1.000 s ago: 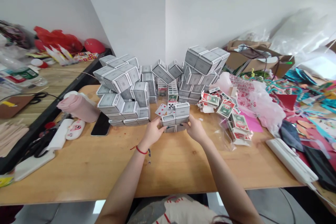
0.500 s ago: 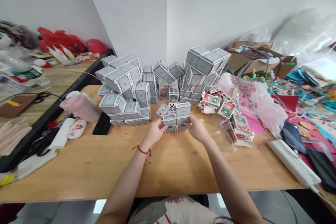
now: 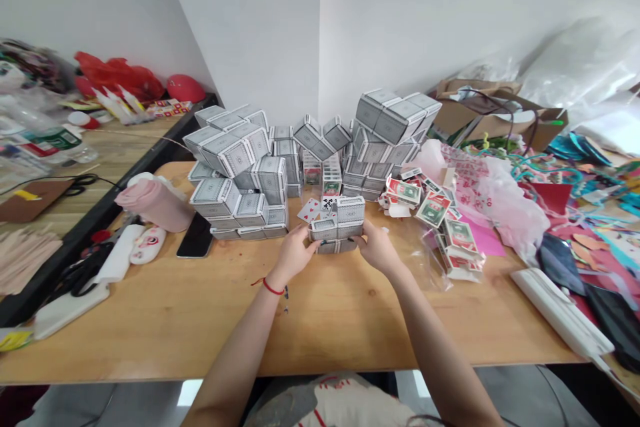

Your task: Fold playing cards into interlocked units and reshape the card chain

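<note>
Card blocks [image 3: 336,230] are all grey-and-white with a fine framed back pattern, sitting on a light honey wood table [image 3: 200,320]. Red string bracelet [image 3: 271,288], pale pink cup [image 3: 153,203] and black phone [image 3: 195,235] toward the left edge, red-and-green card boxes [image 3: 433,209] toward the right

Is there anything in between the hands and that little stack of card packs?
No, nothing visible. The left hand presses the left side of the little stack of card packs and the right hand presses its right side. A few loose cards lie just behind the stack, not between it and either hand.
</note>
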